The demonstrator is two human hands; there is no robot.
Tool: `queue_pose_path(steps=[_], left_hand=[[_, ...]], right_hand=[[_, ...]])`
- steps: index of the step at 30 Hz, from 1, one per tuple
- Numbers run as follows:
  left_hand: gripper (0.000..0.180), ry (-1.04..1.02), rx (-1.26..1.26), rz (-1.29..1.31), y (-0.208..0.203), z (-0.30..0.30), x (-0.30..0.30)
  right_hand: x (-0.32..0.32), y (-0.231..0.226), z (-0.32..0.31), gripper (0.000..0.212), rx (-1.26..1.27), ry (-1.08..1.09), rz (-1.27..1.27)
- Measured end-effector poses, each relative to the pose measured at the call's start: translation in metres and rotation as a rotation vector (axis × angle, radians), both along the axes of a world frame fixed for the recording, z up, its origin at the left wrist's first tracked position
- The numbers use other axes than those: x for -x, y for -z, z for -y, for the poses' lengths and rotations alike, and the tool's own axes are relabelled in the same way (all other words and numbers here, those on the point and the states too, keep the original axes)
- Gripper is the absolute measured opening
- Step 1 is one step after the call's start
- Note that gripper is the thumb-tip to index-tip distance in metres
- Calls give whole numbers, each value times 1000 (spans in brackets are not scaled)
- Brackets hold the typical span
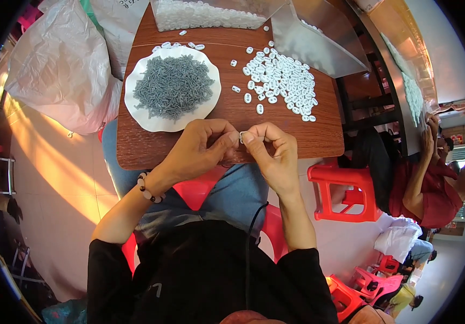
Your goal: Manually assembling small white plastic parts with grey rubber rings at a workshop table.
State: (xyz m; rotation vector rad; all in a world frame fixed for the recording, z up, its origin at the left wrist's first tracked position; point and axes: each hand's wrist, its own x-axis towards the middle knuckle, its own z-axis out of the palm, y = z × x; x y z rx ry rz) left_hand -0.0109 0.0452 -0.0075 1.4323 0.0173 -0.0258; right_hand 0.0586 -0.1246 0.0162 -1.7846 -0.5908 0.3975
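Observation:
My left hand point(197, 150) and my right hand point(276, 156) meet over the near edge of the table. A small white piece point(241, 137) sits pinched between the right thumb and forefinger. Left thumb and fingers are closed right against it; whatever they hold is too small and covered to make out. Beyond my left hand, a white wavy-rimmed plate point(130, 92) bears a heap of small grey-blue springlike pieces point(173, 86). Farther right lies a loose spread of white oval pieces with two holes point(281, 81).
The brown wooden table point(229, 65) carries a translucent bin point(211, 15) of white pieces at its far edge. A second translucent bin point(319, 46) stands tilted behind the ovals. White sacks point(62, 65) are at left; a red stool point(346, 191) and a seated person point(427, 191) are at right.

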Motion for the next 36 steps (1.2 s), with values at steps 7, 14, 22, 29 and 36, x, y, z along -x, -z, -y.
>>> queue_pose_path(steps=[7,14,22,29,36], left_hand=[[35,31,104,-63,-1,1,-1],[23,-43,165,-65,-2,1,-8],[23,-243,212,-57,3,15,-12],[26,-235,326,-107,2,20,-9],[17,-219,275,-139,0,17,-7]], right_hand=[[-4,-1,1,16,-66,43,-46],[-9,-1,6,14,-112,93,-48],[-12,-4,13,15,-150,86,-41],[-8,-2,12,14,-139,63,-19],[-6,3,8,12,-150,72,-9]])
